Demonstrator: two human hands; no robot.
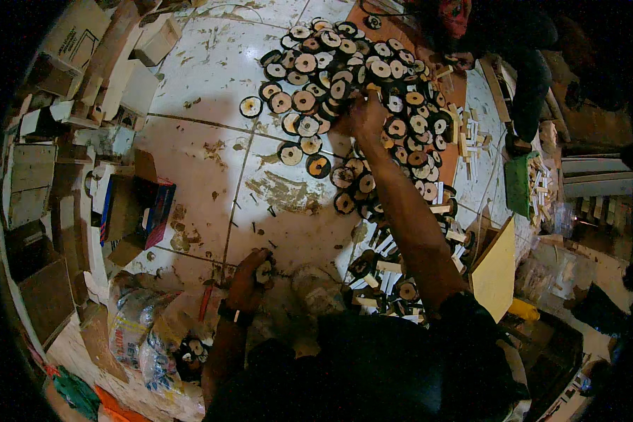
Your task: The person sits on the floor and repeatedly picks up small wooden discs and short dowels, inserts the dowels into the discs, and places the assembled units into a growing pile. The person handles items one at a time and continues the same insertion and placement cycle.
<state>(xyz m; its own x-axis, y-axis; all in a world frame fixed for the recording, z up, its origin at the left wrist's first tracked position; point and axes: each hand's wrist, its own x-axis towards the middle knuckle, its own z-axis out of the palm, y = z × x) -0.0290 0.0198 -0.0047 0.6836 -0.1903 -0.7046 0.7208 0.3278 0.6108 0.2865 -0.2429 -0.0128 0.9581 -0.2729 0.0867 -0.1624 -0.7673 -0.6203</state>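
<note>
A large pile of round wooden discs (306, 63) with dark rims and centre holes covers the tiled floor ahead. My right hand (368, 118) reaches into the middle of this pile, its fingers bent down among the discs; what they grip is hard to make out. Lower left, my left hand (246, 280), with a dark band on its wrist, is closed round a small pale disc (264, 272). Several dark screws or nails (271, 210) lie on the tiles just beyond it. One disc (250, 107) sits apart at the pile's left edge.
An opened cardboard box (130, 214) and stacked boxes (77, 42) line the left. Pale sticks (383, 274) lie beside my right forearm; a green crate (519, 184) of sticks stands at right. A yellow board (492, 271) leans nearby. Another person's leg (531, 91) is at upper right.
</note>
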